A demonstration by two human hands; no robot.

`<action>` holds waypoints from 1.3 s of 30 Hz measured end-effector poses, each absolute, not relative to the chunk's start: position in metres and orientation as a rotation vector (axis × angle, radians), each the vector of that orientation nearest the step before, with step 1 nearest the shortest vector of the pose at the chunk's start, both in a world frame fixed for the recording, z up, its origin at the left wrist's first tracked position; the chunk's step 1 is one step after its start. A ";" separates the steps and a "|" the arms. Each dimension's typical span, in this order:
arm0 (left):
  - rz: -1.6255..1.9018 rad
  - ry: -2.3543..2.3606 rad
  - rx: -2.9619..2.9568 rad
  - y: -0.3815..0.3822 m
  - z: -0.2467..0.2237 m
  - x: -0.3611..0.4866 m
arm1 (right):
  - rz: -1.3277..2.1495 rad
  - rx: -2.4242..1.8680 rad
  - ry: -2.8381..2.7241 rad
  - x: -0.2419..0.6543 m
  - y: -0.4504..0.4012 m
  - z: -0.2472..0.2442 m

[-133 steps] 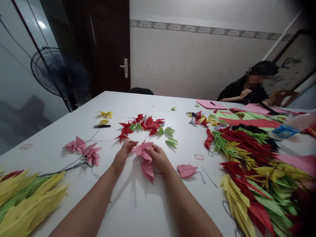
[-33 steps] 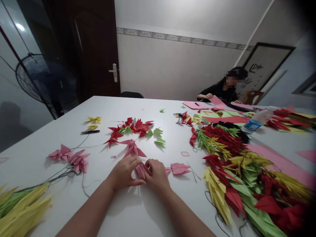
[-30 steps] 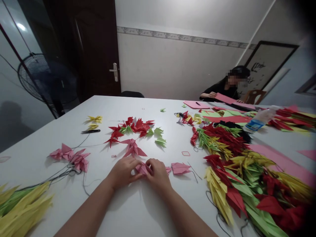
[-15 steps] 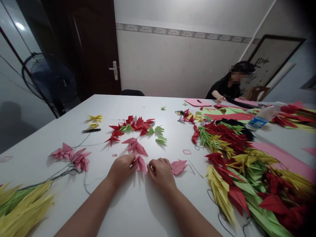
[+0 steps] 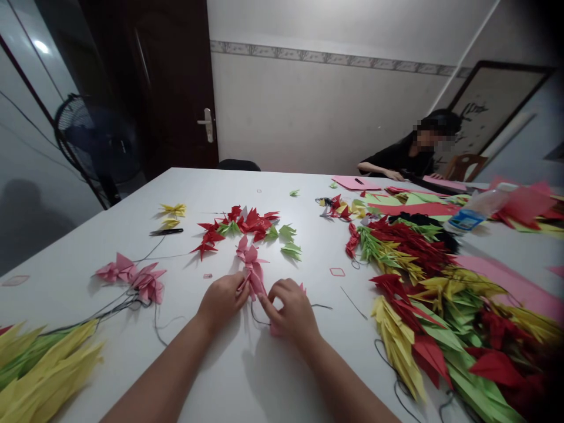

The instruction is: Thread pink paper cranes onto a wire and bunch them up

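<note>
The pink folded-paper piece (image 5: 252,267), a short chain of pointed, winged folds on a dark thread (image 5: 259,317), lies on the white table (image 5: 132,235) just in front of the red and green folded cluster (image 5: 247,226). The left hand (image 5: 222,301) pinches its near end between thumb and fingertips, apparently to steady the chain. The right hand (image 5: 293,310), just beside it, is curled narrowly over another pink piece (image 5: 277,330); whether it grips the thread cannot be told.
</note>
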State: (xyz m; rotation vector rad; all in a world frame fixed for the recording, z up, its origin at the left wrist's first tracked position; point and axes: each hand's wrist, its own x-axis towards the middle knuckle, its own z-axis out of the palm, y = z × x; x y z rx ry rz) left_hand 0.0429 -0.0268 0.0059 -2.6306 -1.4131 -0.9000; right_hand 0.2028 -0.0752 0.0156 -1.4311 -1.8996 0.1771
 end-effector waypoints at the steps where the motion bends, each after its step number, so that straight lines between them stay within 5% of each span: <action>1: -0.932 -1.399 -2.648 -0.027 0.006 0.043 | 0.237 -1.475 -1.810 0.206 -0.072 0.015; 6: -1.132 -1.394 -2.795 -0.026 0.007 0.043 | 0.696 -1.464 -1.685 0.212 -0.061 0.009; 13: -1.463 -1.372 -3.107 -0.025 0.009 0.045 | 0.776 -1.403 -1.659 0.212 -0.057 0.004; 21: -1.848 -1.876 -3.086 -0.019 0.001 0.044 | 0.883 -1.255 -1.545 0.213 -0.053 0.001; 39: -2.000 -2.234 -3.060 -0.022 0.004 0.046 | 1.147 -1.152 -1.421 0.211 -0.042 -0.003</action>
